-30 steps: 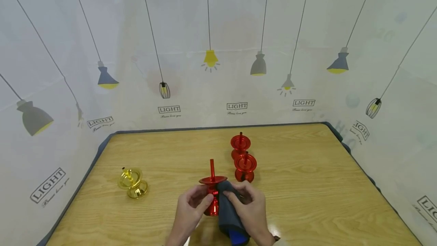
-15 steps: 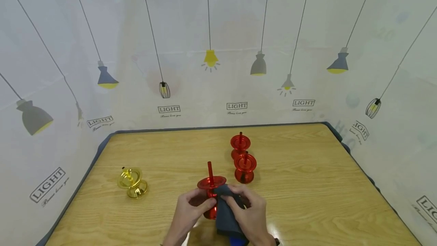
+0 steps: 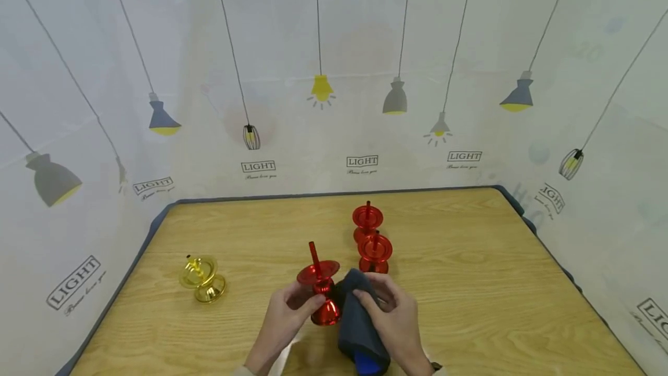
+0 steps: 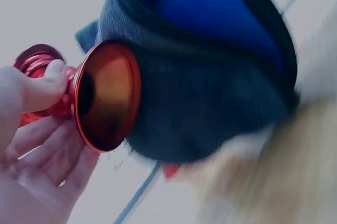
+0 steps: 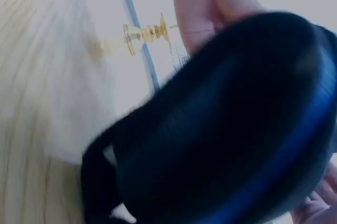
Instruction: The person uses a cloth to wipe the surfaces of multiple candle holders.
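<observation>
My left hand (image 3: 282, 318) grips a red metallic candle holder (image 3: 326, 312) by its narrow middle, raised over the table and tilted a little to the left. Its wide dish and thin upright tube point up; the left wrist view shows the hollow underside of the base (image 4: 108, 95). My right hand (image 3: 398, 321) pinches a dark blue-grey cloth (image 3: 357, 321) with a bright blue inner side (image 4: 210, 11). The folded cloth hangs just right of the candle holder; whether they touch, I cannot tell. In the right wrist view the cloth hides most of the hands.
Two more red candle holders (image 3: 367, 217) (image 3: 375, 248) stand close together beyond my right hand. A gold candle holder (image 3: 210, 290) is at the left of the wooden table (image 3: 469, 283). Lamp-printed white curtains (image 3: 292, 132) surround the table on three sides.
The candle holder in my left hand has shifted slightly left and tilted more. My right hand has drawn to the right with the cloth, widening the space between the hands.
</observation>
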Available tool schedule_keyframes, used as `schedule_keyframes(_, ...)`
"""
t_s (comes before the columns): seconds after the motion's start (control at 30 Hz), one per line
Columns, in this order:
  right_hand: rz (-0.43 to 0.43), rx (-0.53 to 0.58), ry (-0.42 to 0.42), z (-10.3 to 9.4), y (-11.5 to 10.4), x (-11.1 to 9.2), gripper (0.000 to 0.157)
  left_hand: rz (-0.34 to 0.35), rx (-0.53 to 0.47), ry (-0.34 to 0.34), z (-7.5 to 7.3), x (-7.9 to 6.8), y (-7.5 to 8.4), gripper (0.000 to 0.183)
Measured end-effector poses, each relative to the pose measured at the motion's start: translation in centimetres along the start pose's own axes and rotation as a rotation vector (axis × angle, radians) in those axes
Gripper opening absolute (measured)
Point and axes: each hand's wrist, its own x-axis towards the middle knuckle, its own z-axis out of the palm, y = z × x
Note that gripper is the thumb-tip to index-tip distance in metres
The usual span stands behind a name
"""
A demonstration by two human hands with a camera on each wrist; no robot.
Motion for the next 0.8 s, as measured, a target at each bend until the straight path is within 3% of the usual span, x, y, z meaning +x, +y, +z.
schedule_keyframes(0.17, 0.06, -0.032, 0.086, -2.5, -0.8, 0.0, 0.027, 0.075, 0.056, 0.151, -0.5, 3.9, -2.0, 0.032)
schedule_keyframes(0.4, 0.132, -0.059, 0.086, -5.1, -1.3, -0.9, 0.028, 0.042, 0.173, 0.297, -0.7, 9.3, -4.4, 0.038)
schedule_keyframes(0.57, 0.206, -0.066, 0.104, -6.5, -1.3, -1.7, 0.027, -0.024, 0.16, 0.334, -0.2, 12.4, -5.0, 0.042)
schedule_keyframes(0.8, 0.245, -0.064, 0.134, -7.7, -1.2, -2.3, 0.029, -0.075, 0.169, 0.335, 0.6, 15.3, -5.8, 0.045)
